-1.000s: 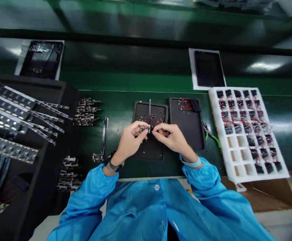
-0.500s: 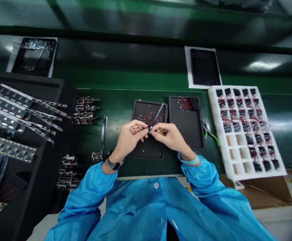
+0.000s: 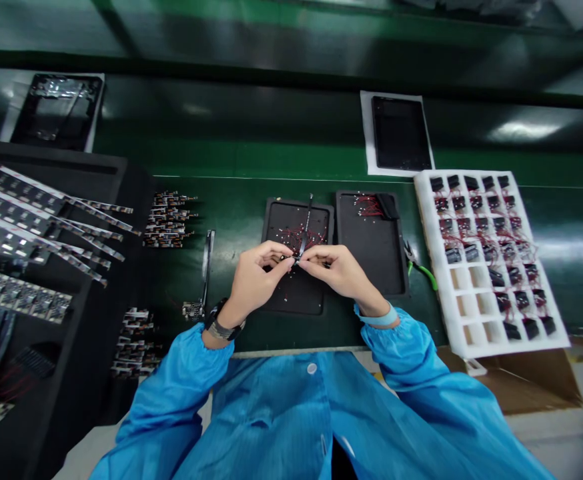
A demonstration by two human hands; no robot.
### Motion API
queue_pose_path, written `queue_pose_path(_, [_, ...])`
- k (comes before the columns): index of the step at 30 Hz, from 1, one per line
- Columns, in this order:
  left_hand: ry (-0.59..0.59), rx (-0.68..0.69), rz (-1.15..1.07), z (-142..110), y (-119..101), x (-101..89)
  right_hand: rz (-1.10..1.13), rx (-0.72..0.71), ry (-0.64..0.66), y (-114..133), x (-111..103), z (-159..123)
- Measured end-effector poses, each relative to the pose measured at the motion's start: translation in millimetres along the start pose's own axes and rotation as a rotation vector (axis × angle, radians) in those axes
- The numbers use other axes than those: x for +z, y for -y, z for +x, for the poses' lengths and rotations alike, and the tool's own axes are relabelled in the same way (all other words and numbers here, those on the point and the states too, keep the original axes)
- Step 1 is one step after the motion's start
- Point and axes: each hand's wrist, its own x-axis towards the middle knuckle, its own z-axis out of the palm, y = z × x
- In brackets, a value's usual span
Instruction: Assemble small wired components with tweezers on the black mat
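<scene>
Between my two hands is a small circuit board with a long flat ribbon cable (image 3: 308,220) rising from it. My left hand (image 3: 261,277) is closed, its thumb and fingertips pinching the board's left end. Opposite it, my right hand (image 3: 339,270) pinches the right end by the base of the ribbon. Fingertips hide most of the board. Beneath them lies a black tray (image 3: 299,300) with a bunch of red-wired parts (image 3: 291,237). A similar board (image 3: 193,309) with its ribbon rests on the bench left of my left hand.
A second black tray (image 3: 371,260) holds a black part with red wires. Green-handled cutters (image 3: 424,273) lie beside a white foam tray (image 3: 461,340) of black wired parts. Leftward are stacked boards (image 3: 169,220) and a black bin (image 3: 116,167). Tablet-like panels (image 3: 400,133) lie farther back.
The ribbon cable has swung from leaning right to nearly upright as the board turned in my fingers. Both tablet-like panels at the back have shifted left.
</scene>
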Motion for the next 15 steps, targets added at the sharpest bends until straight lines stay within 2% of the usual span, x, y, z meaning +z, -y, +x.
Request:
queue_pose_path(8, [-0.051, 0.173, 0.178, -1.5, -1.1, 2.3, 0.05, 0.045, 0.006, 1.2, -1.5, -0.1])
queue_pose_path(15, [-0.056, 0.197, 0.202, -2.4, -0.1, 2.5, 0.093, 0.087, -0.006, 4.8, -0.6, -1.2])
